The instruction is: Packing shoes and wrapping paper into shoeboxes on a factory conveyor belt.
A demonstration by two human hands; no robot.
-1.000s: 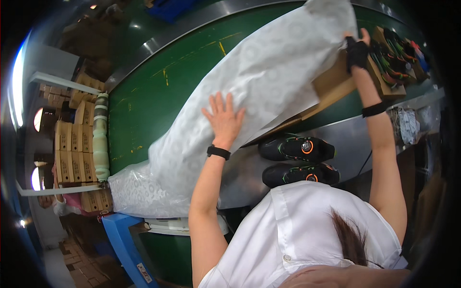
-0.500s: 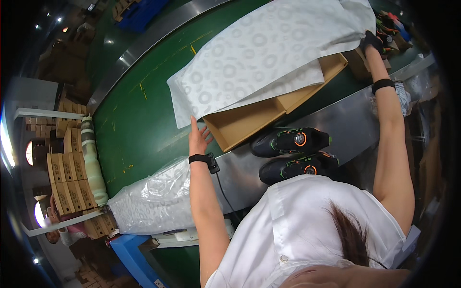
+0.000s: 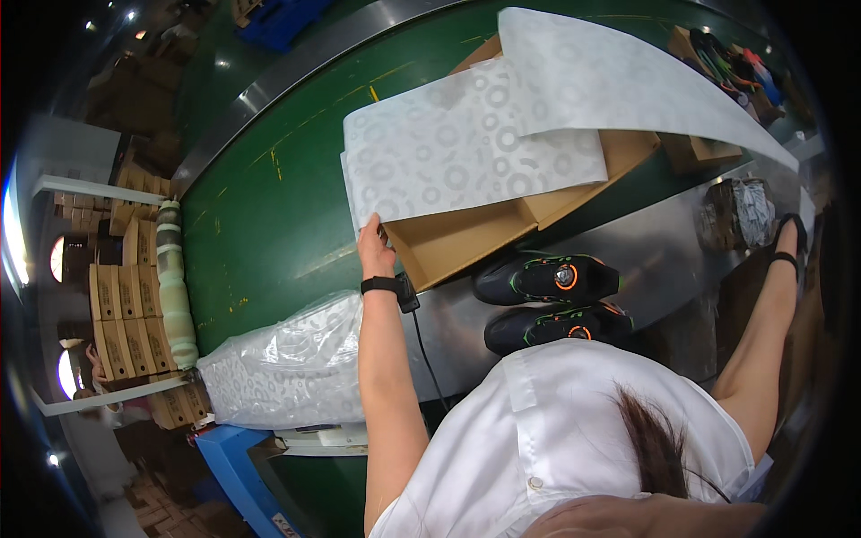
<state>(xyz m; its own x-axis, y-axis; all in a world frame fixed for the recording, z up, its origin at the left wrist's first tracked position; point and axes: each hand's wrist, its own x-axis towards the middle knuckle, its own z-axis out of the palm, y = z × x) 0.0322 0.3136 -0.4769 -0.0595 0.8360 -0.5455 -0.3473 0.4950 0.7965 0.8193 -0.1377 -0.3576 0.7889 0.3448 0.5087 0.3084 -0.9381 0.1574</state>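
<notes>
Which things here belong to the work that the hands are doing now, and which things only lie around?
In the work:
- left hand, holding the corner of the patterned tissue sheet
- open cardboard box under that sheet
- pair of black shoes beside the box
- right hand, at the sheet's far end

Lying about:
- stack of tissue paper
- stacked flat boxes
- wrapped bundle

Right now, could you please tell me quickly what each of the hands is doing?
Left hand: closed on the corner of the patterned tissue paper over the open cardboard box.
Right hand: far right, at the paper's edge; grip cannot be told.
</notes>
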